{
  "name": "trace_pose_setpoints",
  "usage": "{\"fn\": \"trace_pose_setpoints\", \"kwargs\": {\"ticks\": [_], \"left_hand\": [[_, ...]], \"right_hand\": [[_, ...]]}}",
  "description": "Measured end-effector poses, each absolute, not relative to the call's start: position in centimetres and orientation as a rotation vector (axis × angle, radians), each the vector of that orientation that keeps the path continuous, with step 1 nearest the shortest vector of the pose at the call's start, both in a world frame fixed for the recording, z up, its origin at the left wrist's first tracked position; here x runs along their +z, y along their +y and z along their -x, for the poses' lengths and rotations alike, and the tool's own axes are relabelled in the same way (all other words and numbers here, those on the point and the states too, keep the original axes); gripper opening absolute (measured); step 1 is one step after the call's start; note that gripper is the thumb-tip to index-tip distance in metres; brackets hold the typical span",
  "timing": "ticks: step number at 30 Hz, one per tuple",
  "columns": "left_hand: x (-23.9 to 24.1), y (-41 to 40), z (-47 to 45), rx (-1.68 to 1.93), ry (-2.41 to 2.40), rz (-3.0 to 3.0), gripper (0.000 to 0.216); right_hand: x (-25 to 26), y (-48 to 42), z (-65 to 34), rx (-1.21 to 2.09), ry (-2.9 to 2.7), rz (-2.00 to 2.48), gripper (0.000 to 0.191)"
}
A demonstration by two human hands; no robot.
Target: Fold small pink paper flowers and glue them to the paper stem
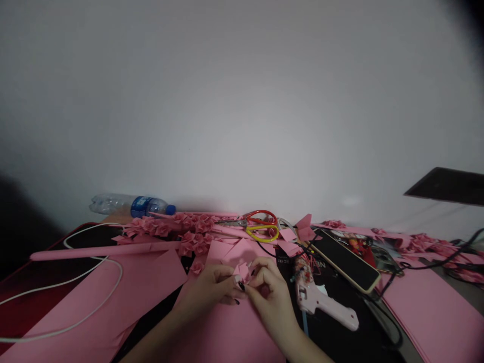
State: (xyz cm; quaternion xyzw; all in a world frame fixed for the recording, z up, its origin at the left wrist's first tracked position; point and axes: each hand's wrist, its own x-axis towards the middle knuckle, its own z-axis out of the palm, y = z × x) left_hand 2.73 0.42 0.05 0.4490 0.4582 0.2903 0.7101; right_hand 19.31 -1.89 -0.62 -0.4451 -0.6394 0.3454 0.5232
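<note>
Both of my hands meet over pink paper sheets [234, 333] at the near middle of the table. Between the fingertips is a small folded pink paper flower [242, 271]. My left hand [214, 287] pinches it from the left, thumb and fingers closed. From the right, my right hand [270, 290] grips its edge with closed fingers. Just beyond lie several finished-looking pink paper flowers [194, 242] in a cluster. Scissors with one red and one yellow handle [262, 233] rest on the pile behind the hands.
A pink glue gun [327, 305] lies right of my hands, with a phone [348, 262] beyond it. At the back left rests a plastic bottle [147, 205]. A rolled pink paper stick [94, 251] and white cable [109, 282] lie left; stacked pink paper [434, 307] lies right.
</note>
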Motion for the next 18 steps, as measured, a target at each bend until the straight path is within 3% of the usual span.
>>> {"fn": "trace_pose_setpoints", "kwargs": {"ticks": [12,18], "left_hand": [[-0.53,0.59,-2.60,0.677,1.007,-1.002,0.058],[-0.52,0.59,-2.63,0.656,1.036,-1.097,0.046]], "right_hand": [[-0.60,-1.80,-19.41,0.886,-1.564,1.103,0.021],[-0.18,-1.83,-19.32,0.889,-1.568,1.134,0.023]]}}
